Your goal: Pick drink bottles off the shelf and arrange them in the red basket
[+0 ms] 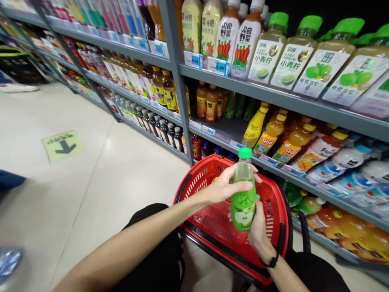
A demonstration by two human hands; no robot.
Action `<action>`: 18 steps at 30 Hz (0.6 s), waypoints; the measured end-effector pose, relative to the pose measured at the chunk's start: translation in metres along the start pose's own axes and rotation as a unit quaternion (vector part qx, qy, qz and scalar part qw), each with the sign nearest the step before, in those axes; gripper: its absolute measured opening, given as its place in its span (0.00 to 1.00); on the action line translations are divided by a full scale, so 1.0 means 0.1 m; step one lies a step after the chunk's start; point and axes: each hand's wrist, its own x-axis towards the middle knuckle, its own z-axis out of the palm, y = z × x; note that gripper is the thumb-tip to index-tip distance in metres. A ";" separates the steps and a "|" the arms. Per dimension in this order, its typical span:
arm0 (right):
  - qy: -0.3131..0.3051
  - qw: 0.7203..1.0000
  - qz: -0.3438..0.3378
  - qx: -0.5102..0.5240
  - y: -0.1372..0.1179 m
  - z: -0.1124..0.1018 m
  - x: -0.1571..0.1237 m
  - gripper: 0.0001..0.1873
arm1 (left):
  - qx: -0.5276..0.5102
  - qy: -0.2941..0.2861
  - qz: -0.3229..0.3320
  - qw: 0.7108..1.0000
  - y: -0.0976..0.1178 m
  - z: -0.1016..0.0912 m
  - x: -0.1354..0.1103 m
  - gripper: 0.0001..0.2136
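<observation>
- My left hand (226,186) and right hand (259,230) are bare, like my forearms (146,227).
- I wear a slim black band (273,261) around my right wrist (266,252).
- Plain black cloth (152,255) covers my legs (316,273).

Bottle (243,205) observed as clear, glossy plastic; its cap (244,153) is noted as opaque plastic. The basket (209,221) is seen to be moulded in smooth, shiny red plastic, its handle (304,231) in duller black. Grey-painted metal is indicated for the shelf (273,93). Light is reflected by polished floor tiles (130,170); trousers (152,259) are recorded as matt cloth.
</observation>
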 end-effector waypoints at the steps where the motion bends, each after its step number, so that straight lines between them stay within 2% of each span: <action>1: -0.017 0.999 0.012 0.038 -0.03 0.01 -0.04 0.34 | -0.006 -0.035 0.007 0.999 0.01 0.01 -0.02 0.26; 2: -0.043 0.997 0.026 0.057 -0.07 0.02 -0.07 0.34 | -0.005 -0.058 0.009 0.998 0.02 0.02 -0.04 0.27; 4: -0.095 0.992 0.047 0.072 -0.12 0.03 -0.14 0.34 | 0.023 -0.065 0.006 0.998 0.03 0.04 -0.07 0.32; 8: -0.132 0.984 0.077 0.089 -0.11 0.01 -0.18 0.32 | 0.161 -0.010 0.019 0.987 0.01 0.08 -0.10 0.35; 11: -0.115 0.983 0.097 0.103 -0.10 0.02 -0.13 0.32 | 0.269 0.045 0.033 0.962 0.04 0.09 -0.11 0.32; 15: -0.043 0.989 0.094 0.103 -0.12 0.08 -0.04 0.27 | 0.389 0.116 0.027 0.913 0.10 0.07 -0.11 0.35; 18: -0.013 0.989 0.093 0.112 -0.09 0.11 -0.03 0.24 | 0.457 0.094 0.038 0.884 0.09 0.03 -0.11 0.38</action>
